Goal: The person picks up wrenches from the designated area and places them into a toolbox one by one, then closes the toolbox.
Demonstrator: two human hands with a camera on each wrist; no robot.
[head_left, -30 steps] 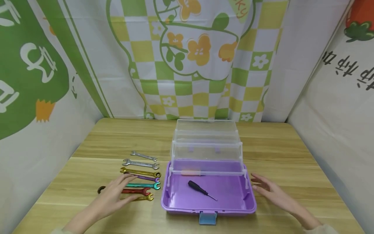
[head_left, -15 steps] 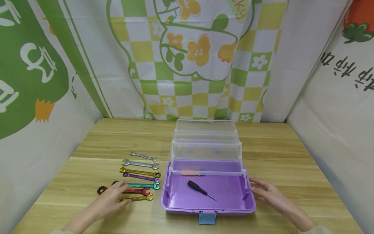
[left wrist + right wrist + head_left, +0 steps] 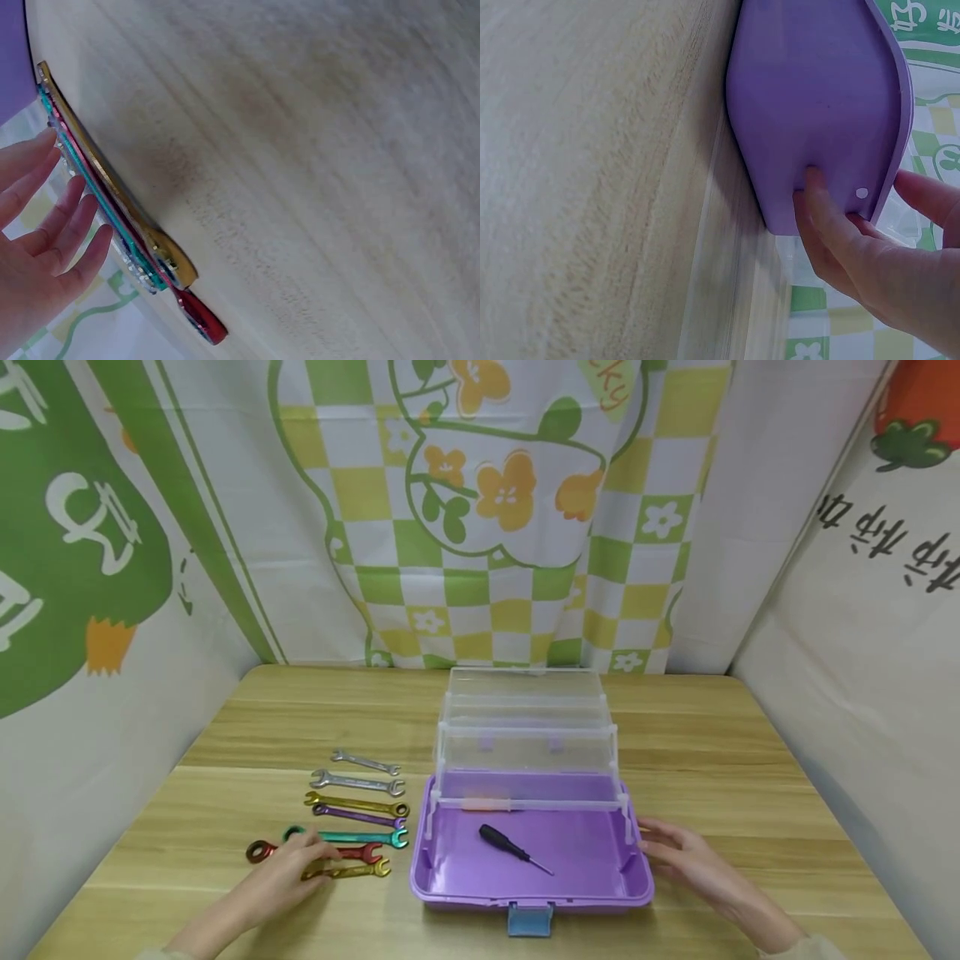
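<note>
My left hand (image 3: 281,872) is over the near wrenches, fingers loosely bent. In the left wrist view, nothing is gripped and the fingertips (image 3: 46,136) partly cover the row. Closest to the hand lie a red wrench (image 3: 363,853) and a gold wrench (image 3: 362,871); a teal wrench (image 3: 360,837) is just beyond. My right hand (image 3: 693,864) is at the right end of a purple toolbox (image 3: 592,864). In the right wrist view its extended fingers touch the toolbox's outer wall (image 3: 817,90), thumb near the rim. A black-handled screwdriver (image 3: 501,839) lies inside.
Behind the near wrenches are a purple wrench (image 3: 356,816), another gold wrench (image 3: 356,802) and two silver wrenches (image 3: 358,782). Clear trays (image 3: 525,747) stand raised at the toolbox's back. An orange-handled tool (image 3: 486,805) shows beneath them. A blue latch (image 3: 529,920) hangs in front.
My left hand has drawn back and lower over the near wrenches, uncovering the purple and teal ones. The right hand has moved left against the toolbox's side. The view shifts slightly.
</note>
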